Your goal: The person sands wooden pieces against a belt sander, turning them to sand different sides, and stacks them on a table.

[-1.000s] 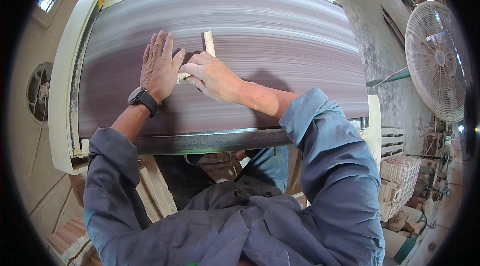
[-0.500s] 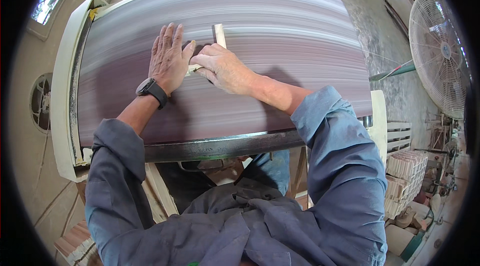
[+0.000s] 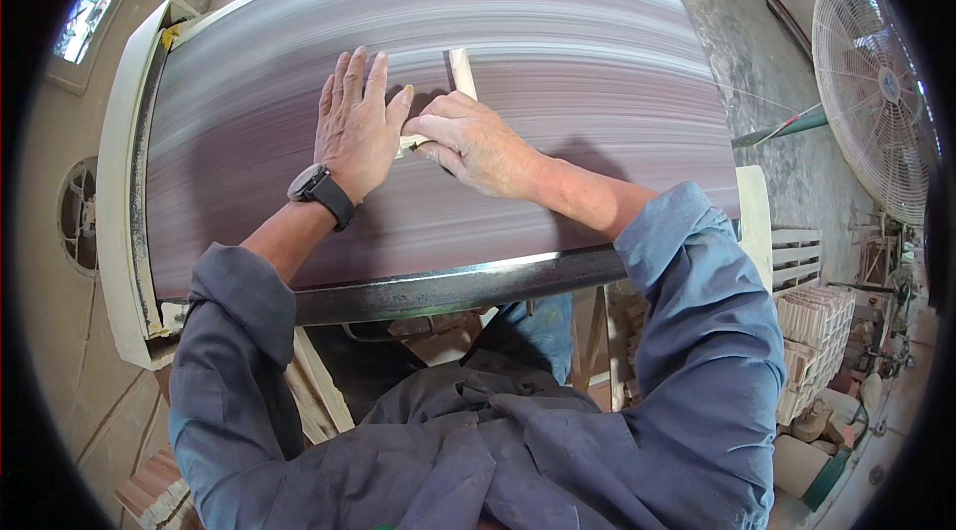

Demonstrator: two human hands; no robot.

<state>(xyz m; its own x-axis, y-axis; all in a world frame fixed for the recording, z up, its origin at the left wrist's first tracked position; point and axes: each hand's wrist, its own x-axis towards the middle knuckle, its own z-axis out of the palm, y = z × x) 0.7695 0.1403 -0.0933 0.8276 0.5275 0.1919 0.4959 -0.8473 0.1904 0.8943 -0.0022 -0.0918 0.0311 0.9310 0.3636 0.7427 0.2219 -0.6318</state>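
Observation:
A wide brownish-purple sanding belt (image 3: 249, 201) fills the middle, its surface streaked lengthwise. My right hand (image 3: 478, 149) is closed around a pale wooden piece (image 3: 461, 74) over the belt. One end of the wood sticks out beyond my knuckles, and another light part shows between my two hands; the middle is hidden under my fingers. Just to the left, my left hand (image 3: 356, 122) lies with its fingers stretched forward, its thumb side close to the wood. Whether the left palm presses on the wood or on the belt cannot be made out. A dark watch (image 3: 321, 193) sits on my left wrist.
A dark metal edge (image 3: 448, 298) runs along the belt's near side, and a cream housing (image 3: 119, 191) closes its left end. At the right stands a large caged fan (image 3: 881, 87). Stacked wooden pieces (image 3: 812, 326) lie at the lower right, others (image 3: 154, 490) at the lower left.
Both hands and the wooden piece have shifted slightly to the right together. My grip on the wood looks the same, and the view has moved a little.

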